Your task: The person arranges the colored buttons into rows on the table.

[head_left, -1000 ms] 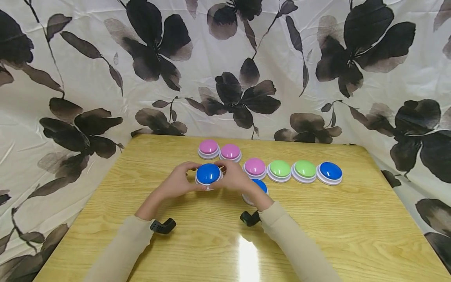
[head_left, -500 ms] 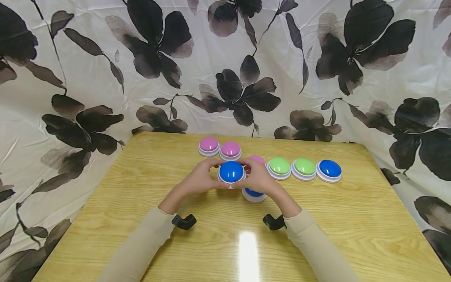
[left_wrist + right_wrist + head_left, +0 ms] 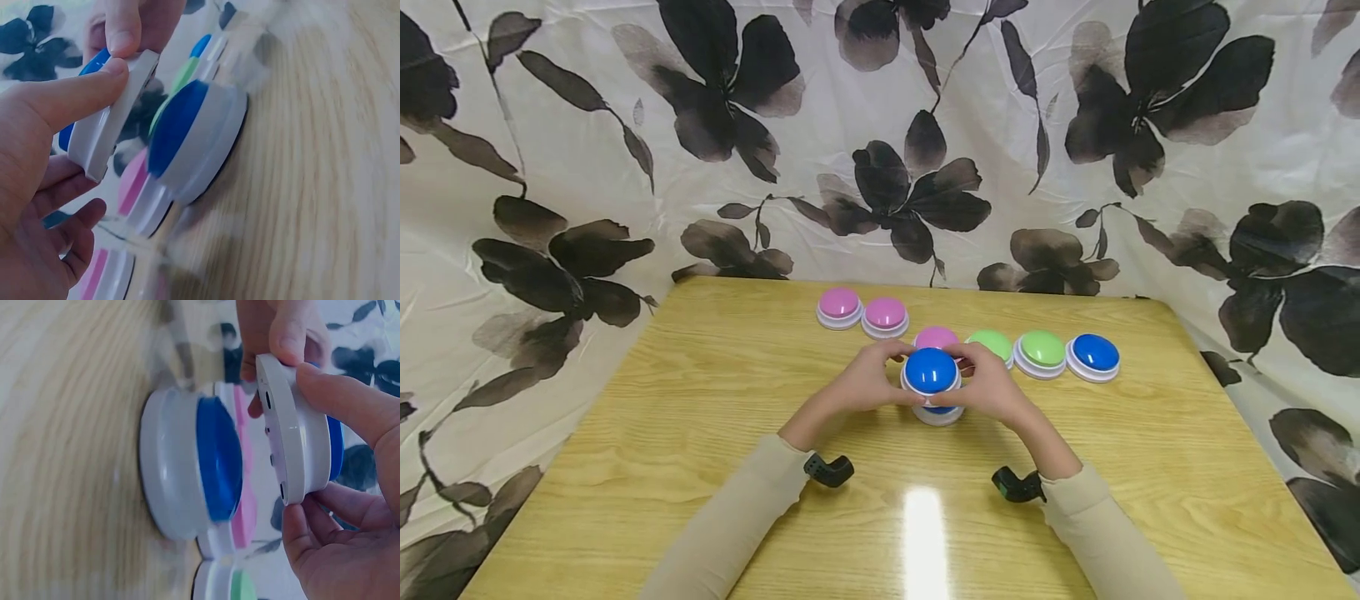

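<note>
A blue push button (image 3: 931, 371) with a white base is held up between both hands, clear of the table. My left hand (image 3: 868, 377) grips its left side, thumb in front and fingers behind. On the other side my right hand (image 3: 994, 385) grips it the same way. Underneath, a second blue push button (image 3: 937, 416) stands on the table, mostly hidden in the head view; the left wrist view shows its blue dome (image 3: 181, 128) apart from the held one. In the right wrist view the held button's white base (image 3: 284, 431) shows small slots underneath.
A pink button (image 3: 936, 337) sits right behind the held one. Two green buttons (image 3: 1042, 348) and a blue button (image 3: 1094, 354) continue the row rightward. Two more pink buttons (image 3: 839, 306) stand at the back left. A floral cloth (image 3: 880, 133) hangs behind the wooden table (image 3: 715, 358).
Both hands have carried the blue button rightward, from in front of the back pink buttons to over the other blue button. The buttons on the table stay where they were.
</note>
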{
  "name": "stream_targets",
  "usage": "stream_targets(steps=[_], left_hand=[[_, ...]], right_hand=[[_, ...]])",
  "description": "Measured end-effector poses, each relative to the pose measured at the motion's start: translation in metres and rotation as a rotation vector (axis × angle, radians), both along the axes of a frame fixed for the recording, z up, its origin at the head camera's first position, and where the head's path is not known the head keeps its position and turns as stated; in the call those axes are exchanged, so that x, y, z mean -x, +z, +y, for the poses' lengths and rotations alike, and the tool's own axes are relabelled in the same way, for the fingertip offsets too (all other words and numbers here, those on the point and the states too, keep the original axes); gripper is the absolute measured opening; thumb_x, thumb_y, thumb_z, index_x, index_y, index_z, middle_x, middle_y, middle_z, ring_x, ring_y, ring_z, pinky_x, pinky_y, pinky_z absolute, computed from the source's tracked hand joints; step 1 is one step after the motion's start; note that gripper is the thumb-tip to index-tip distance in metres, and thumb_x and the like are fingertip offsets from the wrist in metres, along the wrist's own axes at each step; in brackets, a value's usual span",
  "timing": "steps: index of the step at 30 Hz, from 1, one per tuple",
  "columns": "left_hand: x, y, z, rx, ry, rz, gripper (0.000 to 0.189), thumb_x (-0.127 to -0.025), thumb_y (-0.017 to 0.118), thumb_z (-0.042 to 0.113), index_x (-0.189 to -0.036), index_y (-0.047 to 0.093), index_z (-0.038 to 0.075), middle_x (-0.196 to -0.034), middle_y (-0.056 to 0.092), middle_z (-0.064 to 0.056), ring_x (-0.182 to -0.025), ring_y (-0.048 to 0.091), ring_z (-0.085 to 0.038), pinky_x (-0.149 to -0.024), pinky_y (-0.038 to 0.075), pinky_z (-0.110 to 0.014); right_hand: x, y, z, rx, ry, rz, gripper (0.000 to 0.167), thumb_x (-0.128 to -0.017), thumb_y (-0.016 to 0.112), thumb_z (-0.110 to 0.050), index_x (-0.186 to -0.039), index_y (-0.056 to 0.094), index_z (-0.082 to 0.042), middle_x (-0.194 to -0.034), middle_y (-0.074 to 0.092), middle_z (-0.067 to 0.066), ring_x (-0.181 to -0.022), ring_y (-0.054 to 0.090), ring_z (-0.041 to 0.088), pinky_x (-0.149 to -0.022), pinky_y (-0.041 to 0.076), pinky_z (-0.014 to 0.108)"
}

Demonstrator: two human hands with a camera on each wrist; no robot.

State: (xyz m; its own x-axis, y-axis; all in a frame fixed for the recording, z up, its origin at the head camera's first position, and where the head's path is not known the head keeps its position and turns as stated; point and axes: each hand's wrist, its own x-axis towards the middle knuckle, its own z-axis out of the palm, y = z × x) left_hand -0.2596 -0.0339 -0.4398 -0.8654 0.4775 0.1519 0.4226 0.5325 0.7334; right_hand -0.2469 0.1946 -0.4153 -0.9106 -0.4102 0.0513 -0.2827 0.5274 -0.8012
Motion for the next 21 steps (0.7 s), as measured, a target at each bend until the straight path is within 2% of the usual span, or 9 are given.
stream_targets(steps=[9,16,21], left_hand=[[0.0,-0.007,0.025,-0.02,-0.072,-0.003,0.073,-0.069,0.089,0.039,-0.129,0.06,0.009,-0.118,0.061,0.002,-0.108,0.054,-0.014,-0.095,0.046,-0.037],[-0.001,-0.006,0.047,-0.018,-0.099,-0.016,0.08,-0.069,0.088,0.04,-0.133,0.056,0.004,-0.124,0.06,-0.005,-0.114,0.055,-0.016,-0.096,0.046,-0.031],[0.003,-0.004,0.062,0.016,-0.096,0.0,0.08,-0.068,0.087,0.047,-0.131,0.058,0.007,-0.122,0.061,-0.001,-0.111,0.056,-0.013,-0.094,0.046,-0.027]], right_hand=[[-0.009,-0.009,0.026,-0.002,-0.051,-0.049,0.08,-0.069,0.09,-0.03,-0.134,0.053,-0.003,-0.125,0.057,0.012,-0.107,0.056,0.03,-0.091,0.049,0.047],[-0.013,-0.01,0.048,-0.002,-0.063,-0.042,0.079,-0.069,0.09,-0.03,-0.134,0.053,-0.003,-0.126,0.057,0.014,-0.106,0.057,0.031,-0.088,0.051,0.047],[-0.013,-0.011,0.06,0.003,-0.078,-0.044,0.08,-0.069,0.09,-0.03,-0.134,0.053,-0.003,-0.126,0.057,0.013,-0.107,0.057,0.031,-0.088,0.051,0.047]])
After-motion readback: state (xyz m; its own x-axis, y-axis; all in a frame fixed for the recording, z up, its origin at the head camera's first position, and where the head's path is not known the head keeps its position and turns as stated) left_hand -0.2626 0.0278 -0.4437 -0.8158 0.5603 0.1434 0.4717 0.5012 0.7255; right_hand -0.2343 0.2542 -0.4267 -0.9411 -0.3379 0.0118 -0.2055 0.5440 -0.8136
